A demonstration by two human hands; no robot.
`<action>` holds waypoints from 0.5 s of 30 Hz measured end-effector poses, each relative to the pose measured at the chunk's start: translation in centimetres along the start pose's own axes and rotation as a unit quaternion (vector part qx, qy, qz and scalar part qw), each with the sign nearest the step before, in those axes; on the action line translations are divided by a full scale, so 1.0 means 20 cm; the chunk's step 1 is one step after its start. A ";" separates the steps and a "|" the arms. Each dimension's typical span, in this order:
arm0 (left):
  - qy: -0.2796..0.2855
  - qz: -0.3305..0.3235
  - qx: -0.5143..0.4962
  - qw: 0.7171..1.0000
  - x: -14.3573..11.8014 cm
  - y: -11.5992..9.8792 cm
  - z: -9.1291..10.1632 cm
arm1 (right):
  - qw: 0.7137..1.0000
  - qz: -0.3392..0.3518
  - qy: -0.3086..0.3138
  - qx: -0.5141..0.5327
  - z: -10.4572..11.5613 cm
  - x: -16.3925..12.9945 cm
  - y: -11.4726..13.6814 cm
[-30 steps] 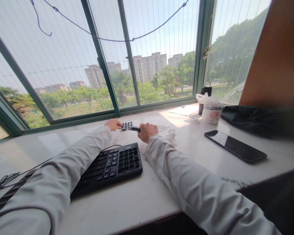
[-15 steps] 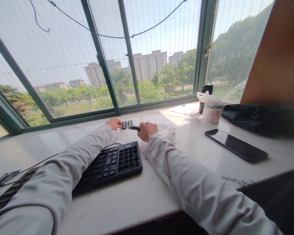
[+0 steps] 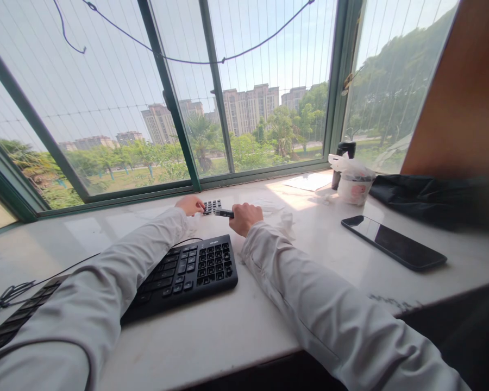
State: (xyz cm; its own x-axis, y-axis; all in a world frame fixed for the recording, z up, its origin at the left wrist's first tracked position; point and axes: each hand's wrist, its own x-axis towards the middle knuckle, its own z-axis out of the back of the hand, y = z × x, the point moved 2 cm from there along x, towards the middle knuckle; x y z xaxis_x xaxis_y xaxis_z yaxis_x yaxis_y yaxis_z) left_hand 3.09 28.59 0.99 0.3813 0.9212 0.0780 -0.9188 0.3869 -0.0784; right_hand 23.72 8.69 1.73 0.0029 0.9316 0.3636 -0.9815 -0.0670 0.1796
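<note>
Dark tool [image 3: 224, 213] clenched in right hand [image 3: 244, 217], tip beside loose keycaps [image 3: 212, 206].

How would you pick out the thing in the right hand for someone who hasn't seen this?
Start at the black keyboard on the white sill. Just beyond its number pad, both hands meet by a cluster of loose black keycaps. The right hand grips a small dark tool, a short bar pointing left at the keycaps, unlike those squarish caps.

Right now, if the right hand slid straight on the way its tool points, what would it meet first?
The right hand holds a small dark tool pointing left. First in that line are the loose keycaps, right at the tool's tip, then the left hand beside them. Whether the tip already touches the keycaps is unclear.
</note>
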 end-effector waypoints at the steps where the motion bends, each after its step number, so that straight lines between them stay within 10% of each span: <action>1: -0.001 0.000 0.001 1.000 -0.01 0.00 0.00 | 1.000 -0.001 0.001 0.000 0.00 0.00 0.00; 15: -0.074 -0.033 -0.008 0.997 -0.40 -0.08 0.30 | 1.000 -0.006 -0.007 0.007 0.01 -0.01 0.00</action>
State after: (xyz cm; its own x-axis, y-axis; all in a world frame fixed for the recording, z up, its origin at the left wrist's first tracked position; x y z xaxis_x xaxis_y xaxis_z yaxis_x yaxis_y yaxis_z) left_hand 0.98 20.31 6.52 0.4204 0.8778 0.2295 -0.8898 0.4483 -0.0848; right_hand 23.73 8.41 1.83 0.0172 0.9271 0.3745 -0.9786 -0.0612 0.1964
